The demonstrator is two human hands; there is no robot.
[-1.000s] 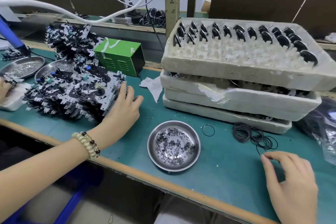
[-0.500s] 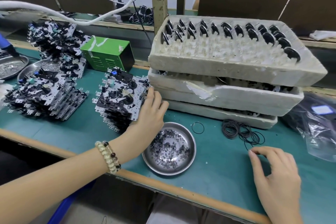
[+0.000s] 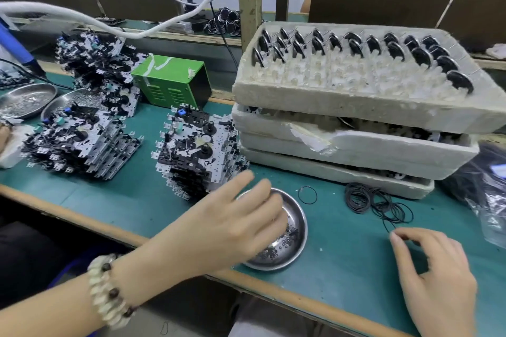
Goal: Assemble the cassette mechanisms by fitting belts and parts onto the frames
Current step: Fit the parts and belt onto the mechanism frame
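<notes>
Dipping curled fingers into a steel dish (image 3: 299,230) of small black rings (image 3: 284,241), the left hand (image 3: 232,227) hides whether it has picked any up. The right hand (image 3: 435,276) rests on the green bench (image 3: 342,260), fingertips bent at the edge of a tangle of black belts (image 3: 367,200); a grip cannot be confirmed. A stack of cassette frames (image 3: 197,150) stands just left of the dish, beside stacked foam trays (image 3: 356,107).

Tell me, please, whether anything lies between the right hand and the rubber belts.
Nothing visible does: only bare green mat lies between the right hand and the rubber belts, and the nearest loose loop almost reaches its fingertips.
</notes>
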